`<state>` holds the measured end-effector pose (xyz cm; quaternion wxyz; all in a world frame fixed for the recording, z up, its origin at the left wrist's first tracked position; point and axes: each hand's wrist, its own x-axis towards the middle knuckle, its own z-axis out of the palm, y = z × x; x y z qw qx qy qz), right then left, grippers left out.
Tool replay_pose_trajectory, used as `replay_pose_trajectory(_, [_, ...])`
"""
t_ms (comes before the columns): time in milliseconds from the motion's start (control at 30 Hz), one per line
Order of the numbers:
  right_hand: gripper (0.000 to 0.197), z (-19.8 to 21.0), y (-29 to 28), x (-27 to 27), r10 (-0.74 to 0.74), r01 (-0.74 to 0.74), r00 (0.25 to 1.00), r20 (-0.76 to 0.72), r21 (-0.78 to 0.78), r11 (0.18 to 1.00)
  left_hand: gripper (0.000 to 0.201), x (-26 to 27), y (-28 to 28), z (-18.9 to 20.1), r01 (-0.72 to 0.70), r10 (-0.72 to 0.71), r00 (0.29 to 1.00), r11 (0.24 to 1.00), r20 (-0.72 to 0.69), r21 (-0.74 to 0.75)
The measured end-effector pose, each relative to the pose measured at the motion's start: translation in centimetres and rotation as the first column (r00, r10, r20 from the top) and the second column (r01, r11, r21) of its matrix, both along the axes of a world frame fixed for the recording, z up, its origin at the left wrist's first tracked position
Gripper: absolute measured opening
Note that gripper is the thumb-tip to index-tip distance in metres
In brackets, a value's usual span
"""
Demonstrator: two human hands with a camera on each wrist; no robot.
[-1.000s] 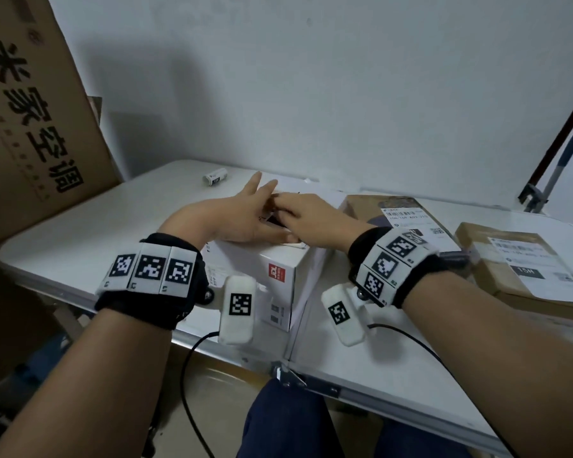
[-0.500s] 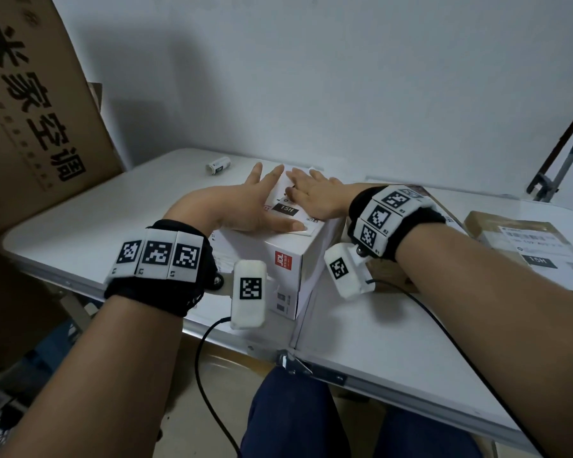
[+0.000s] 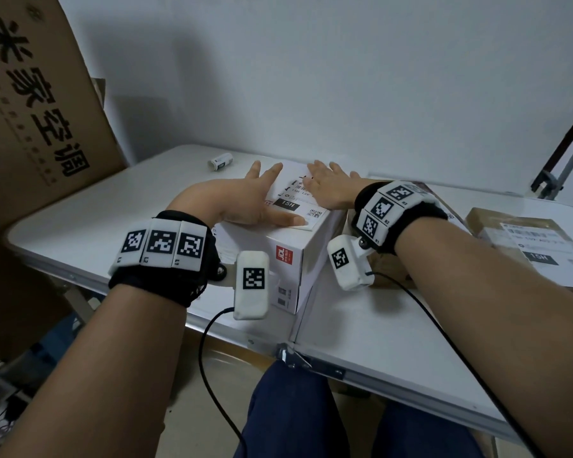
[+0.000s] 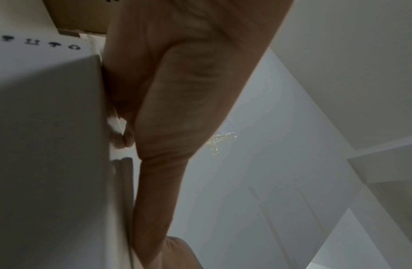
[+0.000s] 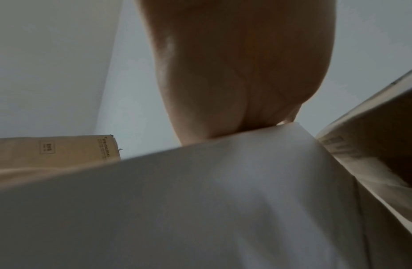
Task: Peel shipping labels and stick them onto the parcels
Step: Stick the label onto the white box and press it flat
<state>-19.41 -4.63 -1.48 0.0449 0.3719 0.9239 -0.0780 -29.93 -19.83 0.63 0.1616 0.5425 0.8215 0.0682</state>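
A white parcel box stands on the table in front of me, and a white shipping label printed "15H" lies flat on its top. My left hand presses flat on the label's left part, fingers straight, thumb along the label's near edge. My right hand lies flat on the label's far right part with fingers spread. The left wrist view shows my left palm against the box's top edge. Only the heel of my right hand shows above the box in the right wrist view.
A brown parcel bearing a label lies at the right, with another brown parcel partly hidden behind my right wrist. A small white roll lies at the back of the white folding table. A large cardboard box stands at left.
Both hands went from pinching at the box top to lying flat on the label. The right hand slid farther back and right across it. The view moved closer.
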Motion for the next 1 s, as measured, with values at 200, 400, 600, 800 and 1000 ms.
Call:
replay_pose_trajectory(200, [0.059, -0.2, 1.4, 0.9, -0.033, 0.030, 0.999, -0.029, -0.079, 0.996, 0.115, 0.0, 0.0, 0.1, -0.004, 0.004, 1.000, 1.000, 0.001, -0.005])
replay_pose_trajectory(400, [0.057, -0.4, 2.3, 2.9, -0.068, 0.063, 0.997, -0.038, -0.110, 0.992, 0.117, -0.1, 0.0, 0.1, 0.003, -0.003, 1.000, 1.000, 0.007, -0.006])
replay_pose_trajectory(600, [0.058, -0.3, 2.3, 3.7, -0.068, 0.063, 0.997, -0.044, -0.096, 0.993, 0.113, 0.1, -0.1, 0.3, -0.001, 0.001, 1.000, 1.000, 0.007, -0.011])
replay_pose_trajectory(800, [0.059, 0.5, 1.9, 5.7, -0.072, 0.070, 0.993, -0.092, -0.024, 0.997, 0.110, -0.1, -0.3, 0.6, 0.051, -0.050, 0.997, 0.999, 0.061, -0.013])
replay_pose_trajectory(1000, [0.058, 2.0, -1.1, 3.9, 0.091, -0.092, 0.979, -0.182, 0.002, 0.996, 0.113, -0.6, -0.7, 1.2, 0.127, -0.123, 0.987, 0.992, 0.102, -0.027])
